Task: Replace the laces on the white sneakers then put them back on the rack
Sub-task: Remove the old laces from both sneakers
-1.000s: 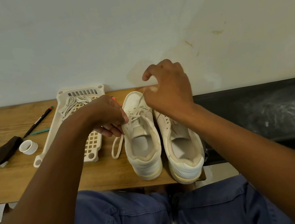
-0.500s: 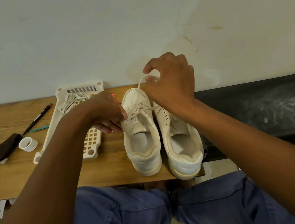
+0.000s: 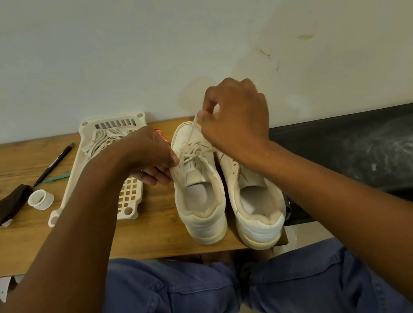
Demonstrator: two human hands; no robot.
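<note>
At the near edge of a wooden table [image 3: 10,254], two white sneakers [image 3: 259,202] stand side by side, heels toward the seated person, whose left hand [image 3: 149,156] grips the left sneaker's [image 3: 196,185] laced side while the right hand [image 3: 237,117] pinches a lace [image 3: 193,128] drawn taut beyond, a white plastic tray [image 3: 129,197] of laces lying alongside.

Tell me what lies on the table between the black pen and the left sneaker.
In the head view, the white plastic rack with spare laces lies between the black pen and left sneaker.
</note>
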